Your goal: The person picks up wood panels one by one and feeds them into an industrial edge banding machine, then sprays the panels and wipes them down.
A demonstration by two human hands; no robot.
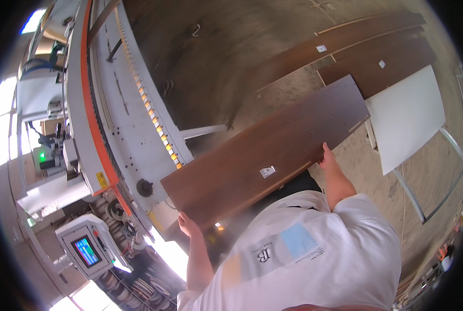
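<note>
Board [273,140], brown, held slantwise just right of the machine [130,137]. End nearest the machine overlapping its edge in view; cannot tell whether touching. Beyond the long edge farther from the body, floor [252,36] stretching right from the machine, towards brown panels [397,65]. White panel [407,122] also well right of the machine, close in view to the board's outer end. Left hand [188,225] clasping the corner next to the machine; right hand [329,159] pinching the near long edge, farther from the machine, thumb on top, fingers hidden beneath.
</note>
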